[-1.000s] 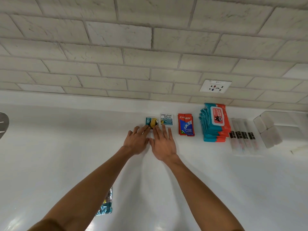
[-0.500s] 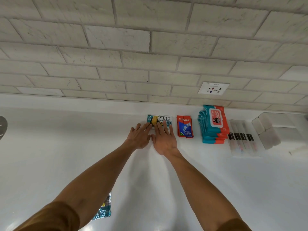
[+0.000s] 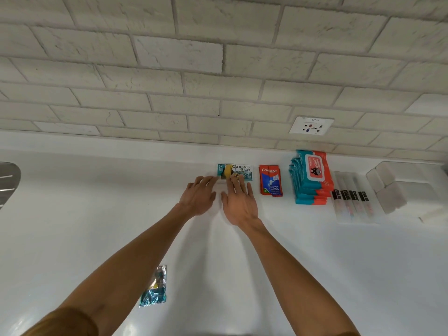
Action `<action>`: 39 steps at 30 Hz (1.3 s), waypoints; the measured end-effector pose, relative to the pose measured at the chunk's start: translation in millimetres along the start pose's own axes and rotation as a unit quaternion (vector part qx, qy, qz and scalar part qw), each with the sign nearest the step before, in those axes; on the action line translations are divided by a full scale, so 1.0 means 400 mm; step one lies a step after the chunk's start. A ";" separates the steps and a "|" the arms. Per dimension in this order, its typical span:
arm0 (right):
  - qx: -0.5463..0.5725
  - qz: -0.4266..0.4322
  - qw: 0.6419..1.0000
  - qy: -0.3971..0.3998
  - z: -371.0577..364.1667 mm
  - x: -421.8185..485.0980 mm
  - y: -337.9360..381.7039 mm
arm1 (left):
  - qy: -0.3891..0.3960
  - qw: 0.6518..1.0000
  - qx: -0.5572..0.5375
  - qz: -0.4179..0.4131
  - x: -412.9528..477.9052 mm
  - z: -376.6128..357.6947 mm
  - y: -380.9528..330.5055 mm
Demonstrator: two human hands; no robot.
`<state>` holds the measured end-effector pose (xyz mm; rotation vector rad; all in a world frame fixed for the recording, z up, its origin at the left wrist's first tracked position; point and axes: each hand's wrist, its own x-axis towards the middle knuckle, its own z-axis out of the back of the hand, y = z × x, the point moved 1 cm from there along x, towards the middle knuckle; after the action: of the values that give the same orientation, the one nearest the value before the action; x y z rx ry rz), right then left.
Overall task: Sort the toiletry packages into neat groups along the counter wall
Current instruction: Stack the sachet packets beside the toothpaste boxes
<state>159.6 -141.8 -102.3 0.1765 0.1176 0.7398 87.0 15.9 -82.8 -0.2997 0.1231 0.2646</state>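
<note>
White tabletop (image 3: 315,263) ran up to a pale brick-tile wall (image 3: 169,69); a white wall socket (image 3: 311,125) sat low on the tiles, right of centre. Along the far edge, left to right: Cream Silk sachets (image 3: 238,171) lying flat against the wall, a small pile of red Colgate sachets (image 3: 270,180) just beside them, a stack of teal-and-coral wet wipe packs (image 3: 311,177) near that, then a row of clear-wrapped toothbrushes (image 3: 351,198) and some white wrapped blocks (image 3: 400,187) at far right; what the blocks were could not be told. One teal foil sachet (image 3: 154,287) lay alone on the near-left tabletop, well apart from the row and partly behind the left forearm. A curved metal object (image 3: 8,180) showed at the left edge, cut off by the frame.

No bins or trays; every group lay directly on the tabletop.

Both arms reached straight to the far edge, palms down. Left hand (image 3: 198,196) lay flat, fingers spread and loose, fingertips at the near-left corner of the Cream Silk sachets. Right hand (image 3: 238,204) also flat and spread, fingertips resting on the sachets' near edge and covering part of the print. Neither hand gripped anything.
</note>
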 end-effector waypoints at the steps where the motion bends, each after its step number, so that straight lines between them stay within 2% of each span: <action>1: 0.013 -0.002 1.000 -0.009 0.004 -0.029 0.020 | -0.006 1.000 -0.014 0.005 -0.033 0.006 0.005; 11: 0.178 -0.042 0.982 0.046 -0.044 -0.336 0.208 | -0.085 0.985 -0.149 -0.005 -0.395 0.006 0.135; 16: 0.229 -0.050 0.971 0.050 -0.074 -0.490 0.330 | -0.099 0.979 -0.169 0.056 -0.596 -0.015 0.236; 21: 0.227 0.009 0.973 0.031 -0.119 -0.571 0.454 | -0.089 0.975 -0.174 0.107 -0.745 -0.048 0.295; 28: 0.146 0.090 0.985 -0.013 -0.186 -0.636 0.553 | -0.090 0.980 -0.156 0.089 -0.820 -0.114 0.289; 33: 0.105 0.043 0.993 -0.036 -0.226 -0.700 0.525 | -0.104 0.981 -0.152 0.068 -0.821 -0.135 0.294; 39: 0.081 -0.039 0.994 -0.067 -0.215 -0.724 0.422 | -0.035 0.985 -0.170 0.015 -0.756 -0.131 0.299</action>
<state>-178.3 -205.9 -139.9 0.3732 0.0566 0.6385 -239.9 37.6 -117.3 -0.6270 0.0123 0.3251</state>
